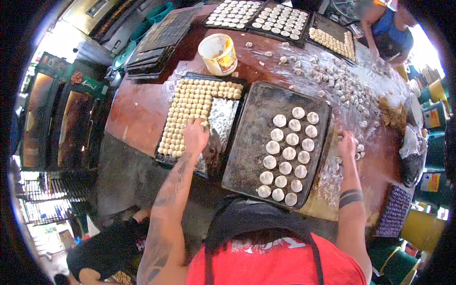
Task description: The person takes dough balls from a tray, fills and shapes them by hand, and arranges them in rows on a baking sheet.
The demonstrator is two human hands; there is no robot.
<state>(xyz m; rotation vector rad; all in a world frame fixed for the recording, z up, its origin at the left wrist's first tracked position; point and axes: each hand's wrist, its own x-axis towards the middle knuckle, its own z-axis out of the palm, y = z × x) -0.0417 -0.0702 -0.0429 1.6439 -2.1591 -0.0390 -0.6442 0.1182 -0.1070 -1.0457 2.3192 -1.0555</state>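
A dark tray [222,118] holds rows of small pale dough balls [183,99], with a greased bare area at its right. My left hand [195,135] is over these rows, fingers closed round a dough ball. A second, worn tray [249,118] to its right carries several flattened floured dough rounds [289,153] in columns. My right hand [347,142] is just right of that tray, fingers curled beside floured dough pieces [359,151]; what they hold, if anything, is hidden.
A plastic bucket [211,54], stacked trays [159,35] and filled trays [275,23] stand behind. Scattered dough pieces [332,80] and a brown crumbly heap [392,114] lie on the table [130,118]. A co-worker [394,40] stands back right, another person [104,247] at lower left.
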